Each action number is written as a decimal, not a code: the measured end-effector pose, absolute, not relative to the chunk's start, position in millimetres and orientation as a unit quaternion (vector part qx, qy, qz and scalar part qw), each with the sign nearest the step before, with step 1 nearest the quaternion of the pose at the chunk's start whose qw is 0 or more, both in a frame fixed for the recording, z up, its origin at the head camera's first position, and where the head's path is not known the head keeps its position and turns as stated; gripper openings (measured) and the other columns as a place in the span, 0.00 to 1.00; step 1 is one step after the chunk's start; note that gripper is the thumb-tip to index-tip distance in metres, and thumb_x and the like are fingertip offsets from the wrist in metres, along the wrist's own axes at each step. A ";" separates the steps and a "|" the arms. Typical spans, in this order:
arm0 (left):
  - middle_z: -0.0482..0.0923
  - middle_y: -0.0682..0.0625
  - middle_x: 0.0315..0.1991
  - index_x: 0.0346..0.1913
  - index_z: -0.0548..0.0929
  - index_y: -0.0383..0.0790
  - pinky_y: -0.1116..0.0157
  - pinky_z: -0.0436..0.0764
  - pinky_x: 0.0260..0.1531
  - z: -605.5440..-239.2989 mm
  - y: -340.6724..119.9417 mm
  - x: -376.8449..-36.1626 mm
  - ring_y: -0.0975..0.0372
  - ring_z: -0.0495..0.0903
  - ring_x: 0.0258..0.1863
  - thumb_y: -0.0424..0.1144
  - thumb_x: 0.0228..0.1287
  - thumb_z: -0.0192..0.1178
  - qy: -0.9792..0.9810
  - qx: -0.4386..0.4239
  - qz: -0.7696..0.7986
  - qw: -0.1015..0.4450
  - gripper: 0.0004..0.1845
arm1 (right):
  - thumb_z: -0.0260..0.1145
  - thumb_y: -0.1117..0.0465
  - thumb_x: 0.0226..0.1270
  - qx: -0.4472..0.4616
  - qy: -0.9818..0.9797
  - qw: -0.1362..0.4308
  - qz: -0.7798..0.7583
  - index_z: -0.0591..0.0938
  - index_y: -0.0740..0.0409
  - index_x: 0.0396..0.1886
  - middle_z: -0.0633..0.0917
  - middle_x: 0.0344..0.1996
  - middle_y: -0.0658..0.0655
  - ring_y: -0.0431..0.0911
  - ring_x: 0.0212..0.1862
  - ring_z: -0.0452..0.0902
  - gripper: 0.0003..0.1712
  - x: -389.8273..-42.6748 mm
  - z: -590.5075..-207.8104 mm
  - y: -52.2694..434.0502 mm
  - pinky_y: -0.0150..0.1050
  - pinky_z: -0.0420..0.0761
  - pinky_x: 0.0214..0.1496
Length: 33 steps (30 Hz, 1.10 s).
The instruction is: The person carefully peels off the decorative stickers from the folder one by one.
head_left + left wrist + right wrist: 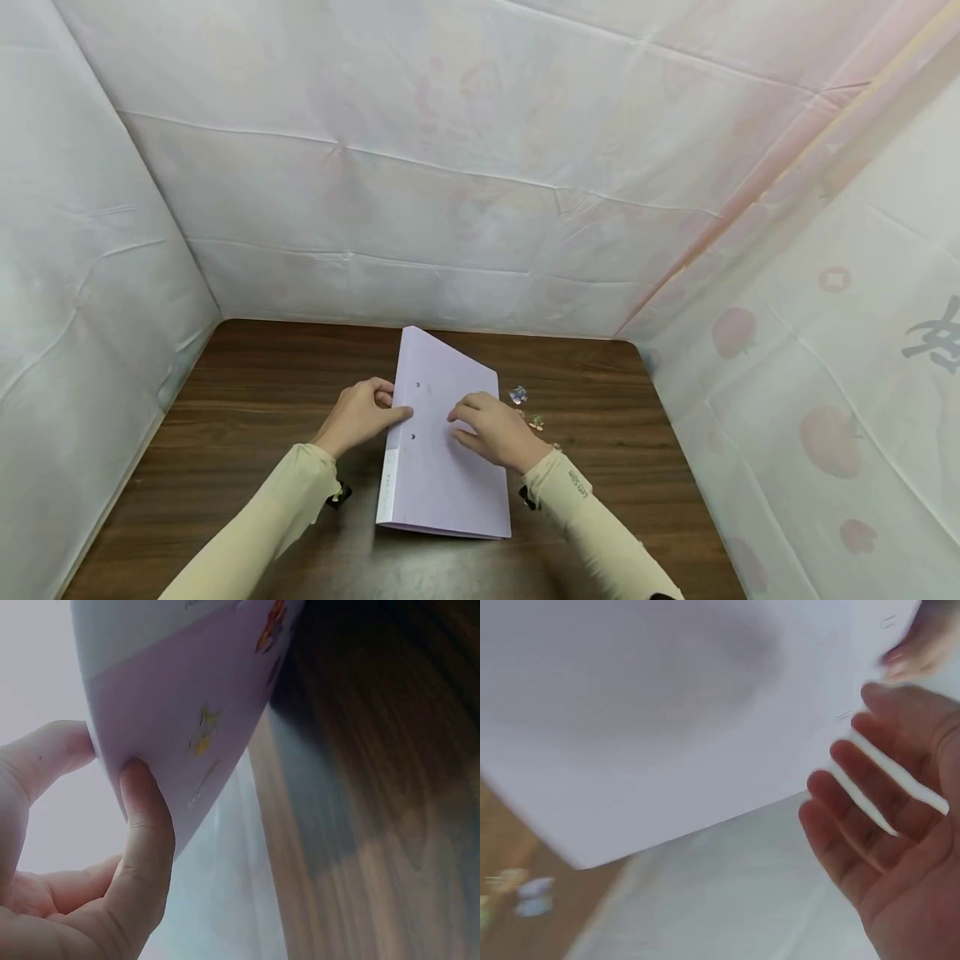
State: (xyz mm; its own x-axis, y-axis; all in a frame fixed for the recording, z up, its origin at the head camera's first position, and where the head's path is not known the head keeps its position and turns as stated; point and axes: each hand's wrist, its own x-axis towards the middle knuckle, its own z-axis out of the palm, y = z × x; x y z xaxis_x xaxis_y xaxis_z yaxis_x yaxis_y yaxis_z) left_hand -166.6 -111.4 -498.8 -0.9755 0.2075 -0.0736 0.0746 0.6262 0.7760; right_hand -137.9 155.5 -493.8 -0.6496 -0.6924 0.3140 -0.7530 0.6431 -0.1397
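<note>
A makeshift booth (480,208)
Creased pale sheets (420,292), fruit-printed on the right, hung behind and on both sides of a wood-grain table (300,358); the building's kind could not be told.

Several pieces (518,395) lie on the table (300,358) (right of the folder (457,492)).

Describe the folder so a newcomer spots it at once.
On the dark wooden table, look between the left hand and the small colourful pieces. The pale purple folder is there, pinched at its spine by that hand; unlike those pieces, it is large, with two holes and a white label.
</note>
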 end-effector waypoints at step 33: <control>0.84 0.50 0.41 0.56 0.82 0.37 0.58 0.81 0.38 -481.2 -101.1 -173.3 0.57 0.84 0.41 0.54 0.61 0.70 0.870 0.120 0.473 0.073 0.28 | 0.73 0.55 0.61 0.604 -0.771 0.068 -0.189 0.81 0.37 0.54 0.81 0.46 0.41 0.42 0.52 0.71 0.21 -120.7 -428.0 73.2 0.37 0.69 0.57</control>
State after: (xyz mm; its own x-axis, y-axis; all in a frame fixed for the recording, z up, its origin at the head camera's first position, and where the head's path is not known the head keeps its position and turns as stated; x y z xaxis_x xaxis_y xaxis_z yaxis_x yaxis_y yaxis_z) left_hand -173.3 -101.1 -481.2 -0.9604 0.2782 -0.0142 0.1390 0.5230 0.8409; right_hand -120.7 73.2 -428.0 -0.2610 -0.9575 -0.1231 -0.9059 0.1989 0.3740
